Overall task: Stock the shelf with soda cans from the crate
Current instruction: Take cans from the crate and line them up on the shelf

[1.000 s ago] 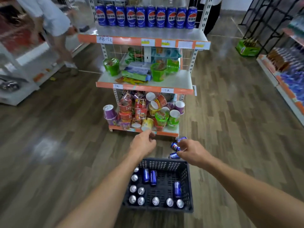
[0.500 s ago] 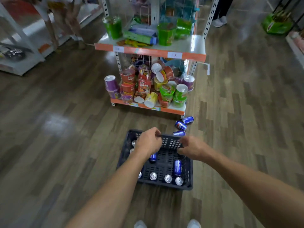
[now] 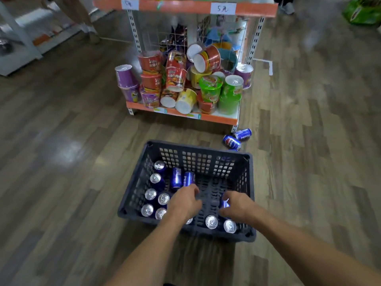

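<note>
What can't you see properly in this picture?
Head view only:
- Whether the right hand already grips the blue can: the hand covers most of it.
- The can under the left hand: mostly hidden by the wrist.
- The upper shelf: cut off by the top edge.
- A green package, top right: blurred.

"PEPSI" on floor can [image 3: 243, 134]

Hands [image 3: 210, 205] over crate [image 3: 136, 195] of cans [image 3: 151, 194]
</note>
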